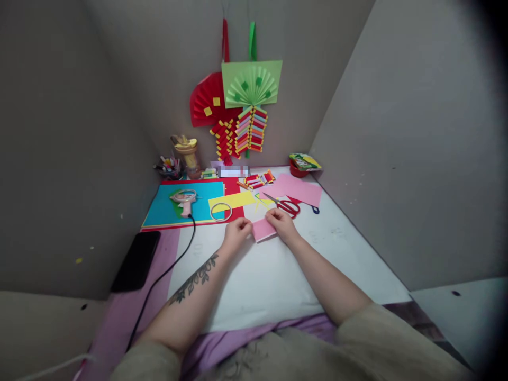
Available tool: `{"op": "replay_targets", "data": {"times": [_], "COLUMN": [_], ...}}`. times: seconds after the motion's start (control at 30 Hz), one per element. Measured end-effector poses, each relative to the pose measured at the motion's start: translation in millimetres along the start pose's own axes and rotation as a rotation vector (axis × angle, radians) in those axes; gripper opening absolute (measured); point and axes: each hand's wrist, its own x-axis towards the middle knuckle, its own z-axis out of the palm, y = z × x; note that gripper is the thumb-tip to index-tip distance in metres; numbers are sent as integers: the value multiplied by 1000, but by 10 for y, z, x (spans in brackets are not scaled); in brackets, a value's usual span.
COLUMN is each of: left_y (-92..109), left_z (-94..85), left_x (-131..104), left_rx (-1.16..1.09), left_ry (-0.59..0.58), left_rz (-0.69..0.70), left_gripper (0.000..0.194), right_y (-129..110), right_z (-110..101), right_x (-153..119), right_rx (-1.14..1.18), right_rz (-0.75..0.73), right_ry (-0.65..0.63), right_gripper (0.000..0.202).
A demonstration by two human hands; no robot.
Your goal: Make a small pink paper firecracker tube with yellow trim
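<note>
Between my two hands is a small piece of pink paper (264, 230), held a little above the white table top. My left hand (238, 232) pinches its left edge. At its upper right, the fingers of my right hand (281, 223) are closed on the same paper. Red-handled scissors (291, 207) lie just beyond my right hand, blades pointing left. A yellow paper strip (234, 201) and a round ring (221, 212) lie beyond my left hand. Larger pink sheets (296, 188) rest behind the scissors.
On the left, a pink glue gun (188, 205) lies on blue sheets (159, 209), its black cord (174, 260) running toward me. A black phone-like slab (137, 262) sits at the left edge. Small paper rolls (257, 181) and a red bowl (297, 168) are at the back; paper fans (253, 84) hang above.
</note>
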Motion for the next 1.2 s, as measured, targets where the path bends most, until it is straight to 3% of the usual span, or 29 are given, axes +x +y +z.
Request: {"op": "replay_targets", "data": {"times": [0.17, 0.33, 0.4, 0.57, 0.67, 0.9, 1.2], "left_y": [23, 86, 118, 197, 229, 198, 187], "left_z": [12, -2, -2, 86, 145, 122, 79], "left_x": [2, 10, -1, -94, -145, -101, -65], "left_rx": [-39, -66, -75, -85, -64, -51, -82], "left_ry": [37, 121, 137, -20, -102, -64, -225], "left_rz": [-35, -68, -76, -104, -132, -150, -190], "left_gripper": [14, 19, 22, 26, 24, 26, 18], "right_y": [-2, -102, -151, -265, -305, -240, -278], "right_z": [-44, -26, 3, 40, 39, 91, 121], "right_x": [-26, -101, -140, -199, -206, -212, -203], "right_rx": [54, 190, 232, 210, 190, 299, 303], "right_rz": [18, 140, 177, 131, 127, 155, 280], "right_ry": [12, -125, -123, 20, 25, -53, 5], "right_gripper": [25, 30, 31, 29, 29, 40, 35]}}
